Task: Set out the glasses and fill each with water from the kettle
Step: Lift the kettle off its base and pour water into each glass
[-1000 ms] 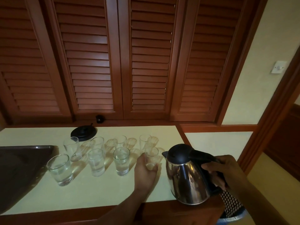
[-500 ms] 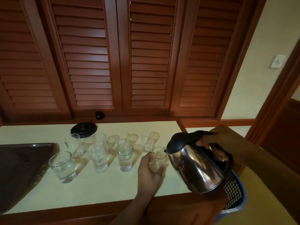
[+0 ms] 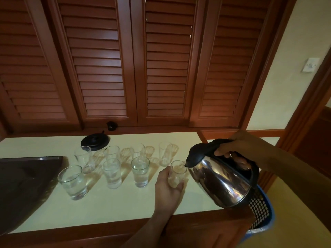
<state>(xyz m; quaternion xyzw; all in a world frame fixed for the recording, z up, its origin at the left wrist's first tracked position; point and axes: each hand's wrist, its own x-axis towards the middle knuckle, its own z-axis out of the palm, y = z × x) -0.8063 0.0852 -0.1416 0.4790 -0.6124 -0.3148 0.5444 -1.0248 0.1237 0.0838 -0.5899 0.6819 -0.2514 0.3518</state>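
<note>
A steel kettle (image 3: 222, 179) with a black lid is tilted leftward, its spout over the rim of a small clear glass (image 3: 177, 173). My right hand (image 3: 232, 145) grips the kettle's black handle from above. My left hand (image 3: 167, 187) holds that glass on the pale countertop (image 3: 111, 208). Three glasses with water stand in the front row: left (image 3: 72, 182), middle (image 3: 112, 173), right (image 3: 140, 171). Behind them several glasses form a back row, among them one at the right end (image 3: 165, 153).
The kettle's black base (image 3: 95, 141) lies at the back of the counter. A dark tray (image 3: 23, 185) covers the left end. A blue perforated basket (image 3: 259, 213) sits below the counter's right edge. Louvred wooden shutters (image 3: 107, 68) rise behind.
My right hand lifted the kettle off the counter's right corner and tipped it left until the spout reached the glass. My left hand stayed round the glass.
</note>
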